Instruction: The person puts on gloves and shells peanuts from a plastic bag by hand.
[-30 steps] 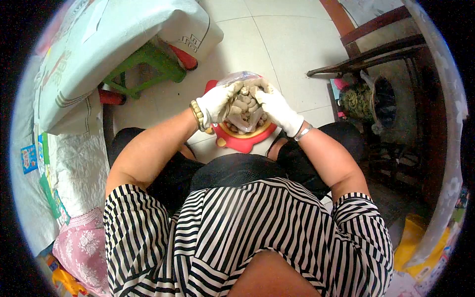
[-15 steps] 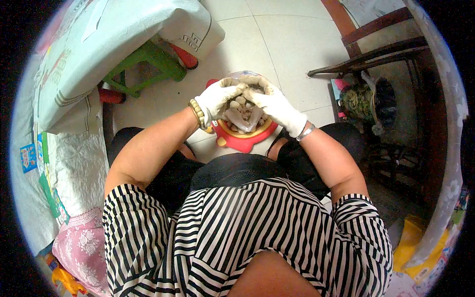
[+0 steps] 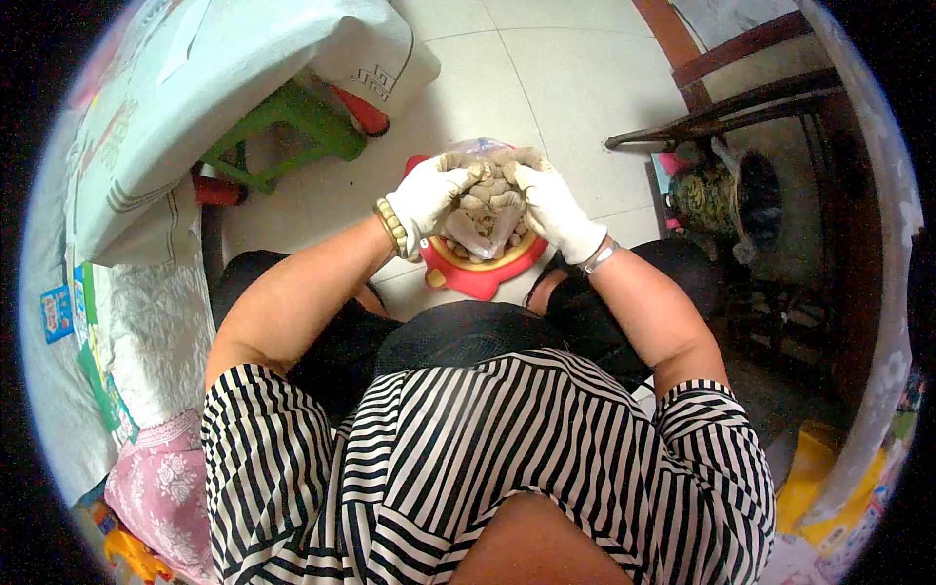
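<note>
Both gloved hands have drawn closer together over the last second, and the bag between them now sits a touch higher and more squeezed than it did. We have our left hand (image 3: pixel 429 195), in a white cotton glove with a beaded bracelet at the wrist, closed around the left side of the clear plastic bag of pale peanut-like shells (image 3: pixel 485 216), and our right hand (image 3: pixel 554 210), gloved the same with a silver bangle, closed on the right side of it, so both grips are clamped on the bag with its mouth gathered between the fingertips. The bag hangs directly above the red plastic tray with a yellow inner rim (image 3: pixel 476 277), which sits on the white tiled floor (image 3: pixel 565 88) just beyond our knees; a few loose shells seem to lie in the tray, though the bag hides most of it. To do this well, we judge, both hands should stay over the tray's middle so anything that slips lands inside the rim, pressure should stay even left and right, and the thin plastic should not be pinched too hard at the neck. Off to the left, a green plastic stool (image 3: pixel 292 127) stands under a cloth-covered surface (image 3: pixel 195 97), well apart from the work.
</note>
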A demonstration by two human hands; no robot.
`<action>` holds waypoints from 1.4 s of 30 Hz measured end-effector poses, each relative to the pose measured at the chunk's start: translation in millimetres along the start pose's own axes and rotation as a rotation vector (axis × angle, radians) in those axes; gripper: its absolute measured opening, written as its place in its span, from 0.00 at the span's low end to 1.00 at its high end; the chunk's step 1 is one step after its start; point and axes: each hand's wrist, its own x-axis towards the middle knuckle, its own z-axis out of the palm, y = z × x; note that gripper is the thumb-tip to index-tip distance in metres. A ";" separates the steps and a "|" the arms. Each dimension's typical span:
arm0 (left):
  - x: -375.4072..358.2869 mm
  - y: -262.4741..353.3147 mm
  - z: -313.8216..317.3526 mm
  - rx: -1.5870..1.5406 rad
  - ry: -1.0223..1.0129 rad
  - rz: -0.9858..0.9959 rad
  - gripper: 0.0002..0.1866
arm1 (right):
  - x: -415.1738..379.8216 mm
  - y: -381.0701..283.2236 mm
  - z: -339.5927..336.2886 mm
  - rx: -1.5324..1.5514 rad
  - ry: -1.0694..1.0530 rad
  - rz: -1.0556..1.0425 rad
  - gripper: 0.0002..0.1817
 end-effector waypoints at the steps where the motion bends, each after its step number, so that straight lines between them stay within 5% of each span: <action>1: 2.2 -1.9 -3.4 0.064 0.012 0.032 0.14 | 0.4 0.0 -1.7 0.008 -0.001 0.019 0.14; 8: -1.5 -2.8 2.4 0.511 0.005 0.297 0.15 | -6.1 -12.2 13.3 -0.120 -0.125 0.124 0.10; 24: -14.9 -1.3 20.3 0.601 0.077 0.383 0.21 | 1.3 -5.5 7.0 0.078 -0.227 0.207 0.14; 33: -11.1 -8.1 19.9 0.377 -0.016 0.378 0.30 | -4.6 -10.7 10.5 0.148 -0.223 0.237 0.16; 35: -5.5 -11.2 17.1 0.689 -0.020 0.553 0.31 | -3.8 -8.5 10.7 0.180 -0.181 0.236 0.15; 38: -13.5 -6.6 24.1 0.433 -0.025 0.336 0.28 | -3.7 -5.3 10.7 0.099 -0.149 0.168 0.13; 42: -5.0 -15.0 14.8 0.462 -0.035 0.356 0.27 | -1.3 5.0 7.0 -0.137 -0.109 0.022 0.15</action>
